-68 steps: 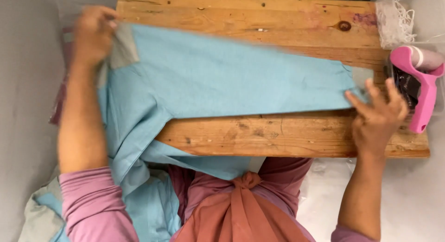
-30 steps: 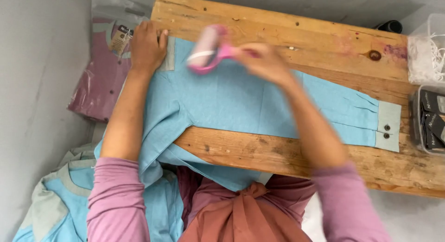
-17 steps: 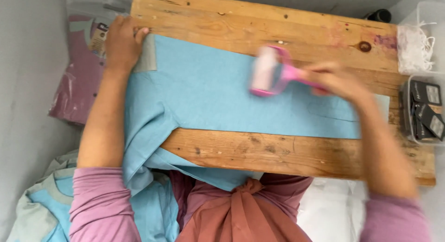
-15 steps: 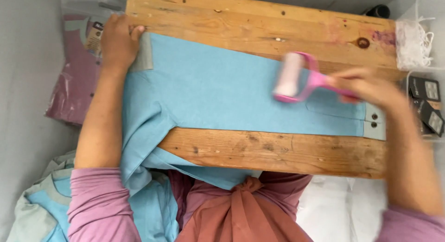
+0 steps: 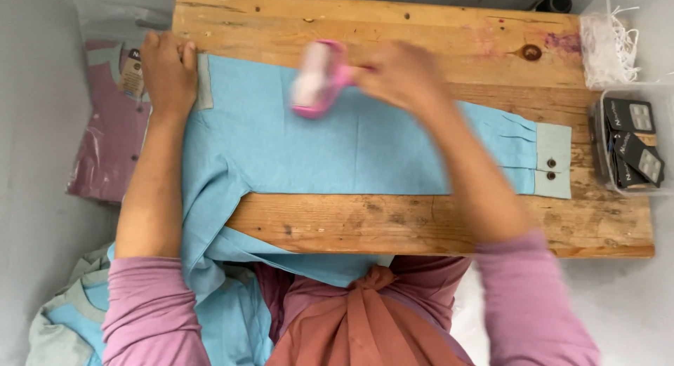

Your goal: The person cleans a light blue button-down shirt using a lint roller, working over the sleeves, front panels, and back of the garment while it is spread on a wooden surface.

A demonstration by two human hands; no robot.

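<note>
Two hands are working: left hand pressing flat on shirt, right hand gripping roller; boxes lying well beyond.

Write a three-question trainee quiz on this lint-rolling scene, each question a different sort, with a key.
1. True or false: the right hand holds the pink lint roller over the light blue fabric sleeve.
2. What does the left hand press on?
A. the grey buttoned cuff
B. the sleeve's left end
C. the clear plastic box of dark packets
3. Fill in: the sleeve lies on a ____ board.

Key: 1 true; 2 B; 3 wooden.
</note>
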